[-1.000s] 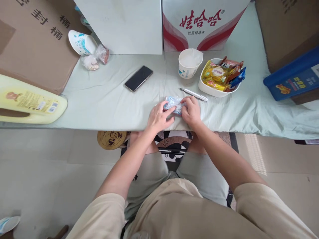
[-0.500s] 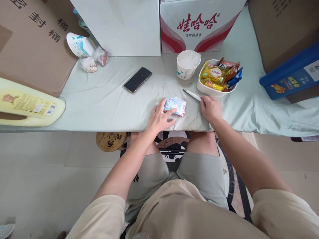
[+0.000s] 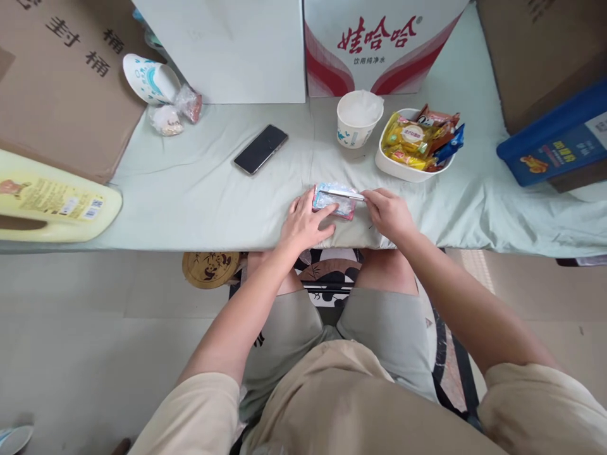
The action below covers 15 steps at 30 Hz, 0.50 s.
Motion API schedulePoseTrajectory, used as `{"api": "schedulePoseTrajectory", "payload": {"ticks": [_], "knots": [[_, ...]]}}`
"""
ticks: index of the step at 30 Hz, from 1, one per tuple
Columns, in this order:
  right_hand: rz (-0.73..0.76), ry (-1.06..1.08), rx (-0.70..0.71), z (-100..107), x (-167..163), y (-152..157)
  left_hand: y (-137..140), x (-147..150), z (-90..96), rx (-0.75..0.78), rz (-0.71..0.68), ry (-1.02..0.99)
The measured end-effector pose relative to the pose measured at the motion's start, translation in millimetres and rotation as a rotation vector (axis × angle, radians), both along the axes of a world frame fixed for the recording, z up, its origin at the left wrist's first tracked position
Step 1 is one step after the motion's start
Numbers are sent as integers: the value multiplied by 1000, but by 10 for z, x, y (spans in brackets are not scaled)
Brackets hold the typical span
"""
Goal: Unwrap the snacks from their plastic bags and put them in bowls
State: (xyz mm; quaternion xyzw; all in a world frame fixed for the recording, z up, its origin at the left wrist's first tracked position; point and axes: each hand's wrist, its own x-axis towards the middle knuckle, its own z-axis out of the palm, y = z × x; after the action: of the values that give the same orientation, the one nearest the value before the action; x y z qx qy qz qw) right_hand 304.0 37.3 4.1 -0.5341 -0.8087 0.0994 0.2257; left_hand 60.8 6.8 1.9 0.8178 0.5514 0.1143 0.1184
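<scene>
A small blue and pink packet in clear plastic wrap [image 3: 337,203] lies flat on the cloth-covered table near its front edge. My left hand [image 3: 306,222] holds it from the left, with the thumb on top and the fingers along its left side. From the right, my right hand [image 3: 389,213] grips a slim white utility knife [image 3: 353,196] between thumb and fingers. The knife's narrow end points left and lies across the upper part of the packet. Whether it cuts into the wrap, I cannot tell.
Behind the packet stand a paper cup [image 3: 359,120] with a plastic liner and a white bowl [image 3: 403,169] of wrapped snacks. A phone [image 3: 260,149] lies to the left. Cartons [image 3: 237,57] line the back. A yellow jug [image 3: 61,205] and a blue container [image 3: 552,142] flank the table.
My right hand has moved left and brought the knife from the bare cloth onto the packet. My left hand keeps its place on the packet.
</scene>
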Motion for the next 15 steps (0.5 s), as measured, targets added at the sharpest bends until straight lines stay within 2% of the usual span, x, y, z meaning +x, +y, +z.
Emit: {"api": "schedulePoseTrajectory", "payload": {"ticks": [4,8,12,15], "knots": [[45,-85,-61,3,225,-27,10,-4,-12,3,23,-7],[5,-98,-68,7,618,-112,28,-6,-48,19,14,-12],[-164,17,-54,-24,826,-154,39,-26,-112,59,8,-67],[-305,100,13,-71,698,-160,42,-51,-158,140,-10,-145]]}}
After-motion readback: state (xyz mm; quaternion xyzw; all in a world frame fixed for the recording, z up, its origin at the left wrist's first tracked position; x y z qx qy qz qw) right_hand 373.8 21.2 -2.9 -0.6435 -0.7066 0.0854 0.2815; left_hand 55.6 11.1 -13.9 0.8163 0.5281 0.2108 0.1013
